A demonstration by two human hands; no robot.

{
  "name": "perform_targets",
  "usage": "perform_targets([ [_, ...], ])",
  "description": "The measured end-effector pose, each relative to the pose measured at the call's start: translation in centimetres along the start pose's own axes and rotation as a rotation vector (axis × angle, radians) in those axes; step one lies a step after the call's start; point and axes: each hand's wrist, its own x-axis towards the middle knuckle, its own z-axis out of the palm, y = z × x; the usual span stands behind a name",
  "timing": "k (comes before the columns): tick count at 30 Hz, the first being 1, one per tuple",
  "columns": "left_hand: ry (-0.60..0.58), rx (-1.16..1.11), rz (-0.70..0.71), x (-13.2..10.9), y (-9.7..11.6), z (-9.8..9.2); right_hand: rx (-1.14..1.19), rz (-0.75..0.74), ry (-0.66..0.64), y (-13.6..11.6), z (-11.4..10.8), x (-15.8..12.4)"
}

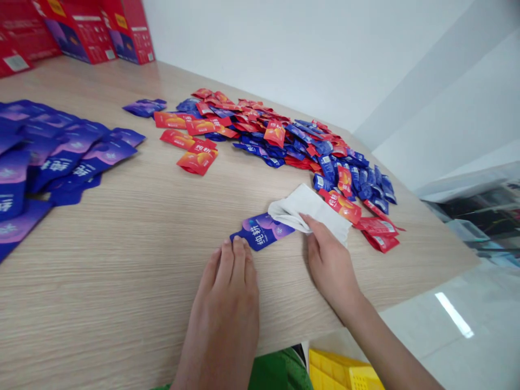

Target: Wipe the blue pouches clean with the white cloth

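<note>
A blue-purple pouch (264, 232) with white lettering lies flat on the wooden table (170, 244) in front of me. The fingertips of my left hand (231, 281) rest on its narrow left end; the fingers are stretched out and hold nothing. A folded white cloth (300, 208) covers the pouch's right end. My right hand (329, 260) grips the near edge of that cloth between thumb and fingers. Just beyond the cloth lies a red-orange pouch (340, 206), partly under it.
A long heap of red and blue pouches (276, 132) runs along the back wall. Larger blue-purple pouches (77, 146) lie overlapped at left, with red boxes (89, 32) behind. Beneath the table's near edge is a yellow crate (337, 374).
</note>
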Motion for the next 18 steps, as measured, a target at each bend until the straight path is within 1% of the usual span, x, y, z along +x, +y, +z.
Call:
perform_targets([
  [5,-0.048,-0.161,-0.183,2.3,-1.0,-0.4,0.179,0.165,0.125,-0.2,-0.2,0.3],
  [9,-0.126,-0.183,-0.167,4.2,-1.8,-0.3,0.245,0.205,0.149,-0.5,-0.3,0.5],
  [13,-0.191,-0.191,-0.169,5.3,-2.2,-0.3,0.29,0.214,0.139,-0.4,-0.4,0.5],
  [15,-0.217,-0.209,-0.19,5.6,-2.2,-0.6,0.312,0.216,0.138,-0.5,-0.5,0.4],
  [18,-0.228,-0.249,-0.265,5.8,-2.2,-1.3,0.334,0.223,0.153,-0.5,-0.6,0.5],
])
